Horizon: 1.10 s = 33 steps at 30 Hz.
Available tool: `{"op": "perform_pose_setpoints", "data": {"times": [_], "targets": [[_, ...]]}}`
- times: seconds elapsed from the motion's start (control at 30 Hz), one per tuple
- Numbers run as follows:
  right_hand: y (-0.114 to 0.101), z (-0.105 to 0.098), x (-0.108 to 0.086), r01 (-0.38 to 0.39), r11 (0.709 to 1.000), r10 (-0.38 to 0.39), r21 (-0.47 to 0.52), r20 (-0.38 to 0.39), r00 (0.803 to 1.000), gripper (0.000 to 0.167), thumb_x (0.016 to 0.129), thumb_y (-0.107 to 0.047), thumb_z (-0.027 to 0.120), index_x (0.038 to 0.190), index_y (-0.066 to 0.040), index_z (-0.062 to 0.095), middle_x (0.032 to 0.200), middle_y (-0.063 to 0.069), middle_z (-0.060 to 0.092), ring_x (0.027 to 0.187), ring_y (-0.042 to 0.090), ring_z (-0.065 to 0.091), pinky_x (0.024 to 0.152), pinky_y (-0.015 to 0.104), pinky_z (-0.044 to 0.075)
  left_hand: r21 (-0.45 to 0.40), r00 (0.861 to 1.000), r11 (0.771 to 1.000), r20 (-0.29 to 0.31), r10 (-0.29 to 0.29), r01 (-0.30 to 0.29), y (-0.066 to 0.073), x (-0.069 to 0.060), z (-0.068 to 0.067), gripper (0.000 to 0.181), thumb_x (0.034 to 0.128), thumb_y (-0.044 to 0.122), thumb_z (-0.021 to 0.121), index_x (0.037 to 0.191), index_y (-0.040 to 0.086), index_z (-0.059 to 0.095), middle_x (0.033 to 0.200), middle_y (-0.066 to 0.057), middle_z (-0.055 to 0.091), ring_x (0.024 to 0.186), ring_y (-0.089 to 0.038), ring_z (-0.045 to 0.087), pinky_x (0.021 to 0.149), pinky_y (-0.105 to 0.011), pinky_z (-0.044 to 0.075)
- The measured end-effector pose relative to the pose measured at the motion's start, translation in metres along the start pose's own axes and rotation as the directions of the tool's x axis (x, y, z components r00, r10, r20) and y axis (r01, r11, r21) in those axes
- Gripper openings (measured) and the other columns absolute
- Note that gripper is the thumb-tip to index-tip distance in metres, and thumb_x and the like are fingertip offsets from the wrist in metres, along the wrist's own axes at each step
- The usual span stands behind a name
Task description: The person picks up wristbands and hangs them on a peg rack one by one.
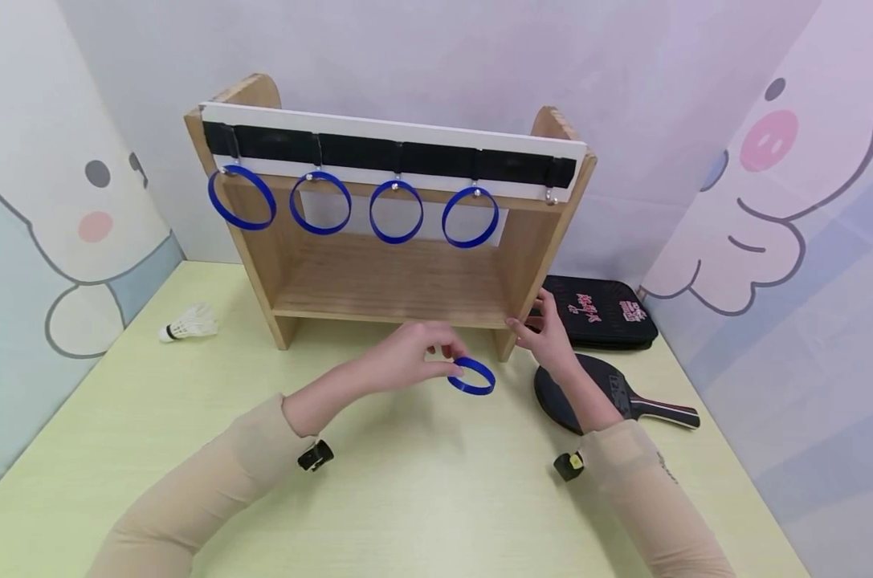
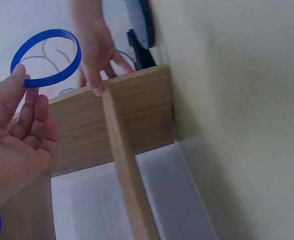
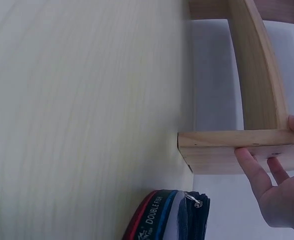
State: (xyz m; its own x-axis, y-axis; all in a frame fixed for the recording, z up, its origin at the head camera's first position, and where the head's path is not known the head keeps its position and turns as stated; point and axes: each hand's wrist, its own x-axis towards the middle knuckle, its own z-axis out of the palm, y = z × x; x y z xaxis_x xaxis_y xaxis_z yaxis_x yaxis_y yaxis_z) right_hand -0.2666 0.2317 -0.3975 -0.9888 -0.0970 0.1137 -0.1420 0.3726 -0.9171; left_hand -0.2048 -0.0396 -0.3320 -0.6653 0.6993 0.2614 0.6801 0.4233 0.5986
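Note:
My left hand (image 1: 407,357) pinches a blue ring (image 1: 472,390) between thumb and fingers, in front of the shelf and above the table. In the left wrist view, that ring (image 2: 52,80) stands clear of the shelf. My right hand (image 1: 549,341) grips the right side panel of the wooden shelf (image 1: 400,281), thumb at the front edge and fingers on the outer face. Several more blue rings (image 1: 468,243) hang from hooks along the black-and-white strip (image 1: 356,152) across the shelf's top. The rightmost hook (image 1: 551,197) carries no ring.
A shuttlecock (image 1: 192,323) lies left of the shelf. To the right are a black zipped case (image 1: 602,309) and a black table tennis bat (image 1: 598,385), partly behind my right forearm. A patterned wall stands behind the table (image 1: 407,498).

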Motion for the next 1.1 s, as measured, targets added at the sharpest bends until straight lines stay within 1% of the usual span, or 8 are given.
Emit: {"op": "perform_pose_setpoints", "data": {"times": [0.13,0.27,0.5,0.6,0.73,0.87,0.93,1.1], "targets": [[0.0,-0.001,0.001,-0.005,1.0,0.005,0.025,0.011,1.0,0.073,0.09,-0.019,0.064,0.146,-0.022,0.017,0.145,0.018,0.03,0.122,0.041,0.045,0.081,0.051,0.052,-0.028,0.999,1.0,-0.047,0.004,-0.006,0.01,0.002,-0.006,0.018,0.0844,0.022,0.072,0.101,0.016,0.069,0.09,0.01,0.064,0.086,-0.005,0.056,0.076,-0.022,0.05],[0.0,-0.001,0.0,0.0,1.0,0.0,0.015,0.008,1.0,0.073,0.09,-0.023,0.064,0.146,-0.024,0.018,0.145,0.017,0.031,0.122,0.039,0.046,0.081,0.049,0.053,-0.105,0.994,0.994,-0.109,0.005,-0.017,0.021,0.007,-0.011,0.02,0.0841,0.023,0.071,0.101,0.013,0.068,0.089,0.007,0.063,0.082,-0.007,0.056,0.072,-0.023,0.051],[0.003,-0.001,-0.001,0.065,0.998,-0.066,-0.023,-0.012,0.998,0.071,0.089,-0.024,0.066,0.144,-0.024,0.021,0.142,0.018,0.036,0.119,0.041,0.049,0.083,0.056,0.05,-0.245,0.971,0.969,-0.235,-0.039,-0.021,0.037,0.018,-0.015,0.019,0.0862,0.023,0.069,0.102,0.013,0.068,0.088,0.007,0.063,0.081,-0.009,0.056,0.07,-0.029,0.052],[0.004,-0.001,0.0,0.081,0.996,-0.081,-0.023,-0.017,0.997,0.072,0.088,-0.026,0.067,0.144,-0.022,0.022,0.14,0.018,0.038,0.116,0.04,0.05,0.082,0.052,0.052,-0.309,0.952,0.95,-0.3,-0.057,-0.041,0.044,0.024,-0.018,0.019,0.086,0.022,0.069,0.102,0.012,0.068,0.088,0.005,0.063,0.08,-0.011,0.056,0.069,-0.028,0.051],[0.001,-0.001,-0.002,0.076,0.997,-0.076,0.007,-0.016,0.997,0.07,0.089,-0.024,0.066,0.144,-0.021,0.023,0.138,0.018,0.038,0.114,0.038,0.05,0.076,0.039,0.056,-0.386,0.927,0.92,-0.367,-0.079,-0.074,0.053,0.033,-0.021,0.021,0.0852,0.02,0.07,0.102,0.009,0.067,0.089,0.001,0.064,0.08,-0.012,0.059,0.07,-0.027,0.053],[-0.006,-0.001,-0.005,0.074,0.997,-0.074,0.036,0.007,0.997,0.07,0.09,-0.017,0.064,0.145,-0.019,0.021,0.14,0.02,0.036,0.117,0.041,0.049,0.075,0.045,0.056,-0.429,0.901,0.895,-0.427,-0.083,-0.121,0.06,0.043,-0.024,0.021,0.0857,0.018,0.069,0.103,0.006,0.065,0.089,-0.002,0.066,0.079,-0.013,0.061,0.071,-0.028,0.054],[-0.007,-0.001,-0.005,0.066,0.997,-0.067,0.032,0.015,0.998,0.072,0.091,-0.018,0.063,0.147,-0.021,0.018,0.143,0.02,0.034,0.119,0.042,0.048,0.076,0.051,0.054,-0.447,0.882,0.881,-0.464,-0.081,-0.153,0.062,0.049,-0.024,0.022,0.0857,0.017,0.069,0.103,0.005,0.065,0.089,-0.004,0.067,0.079,-0.013,0.062,0.071,-0.028,0.054],[0.001,-0.001,-0.001,0.05,0.999,-0.051,0.02,0.007,0.999,0.073,0.09,-0.026,0.065,0.145,-0.028,0.018,0.144,0.017,0.032,0.12,0.04,0.048,0.076,0.048,0.055,-0.46,0.824,0.857,-0.56,-0.079,-0.231,0.063,0.065,-0.022,0.021,0.0858,0.015,0.069,0.102,0.002,0.065,0.089,-0.007,0.067,0.079,-0.014,0.063,0.072,-0.027,0.054]]}}
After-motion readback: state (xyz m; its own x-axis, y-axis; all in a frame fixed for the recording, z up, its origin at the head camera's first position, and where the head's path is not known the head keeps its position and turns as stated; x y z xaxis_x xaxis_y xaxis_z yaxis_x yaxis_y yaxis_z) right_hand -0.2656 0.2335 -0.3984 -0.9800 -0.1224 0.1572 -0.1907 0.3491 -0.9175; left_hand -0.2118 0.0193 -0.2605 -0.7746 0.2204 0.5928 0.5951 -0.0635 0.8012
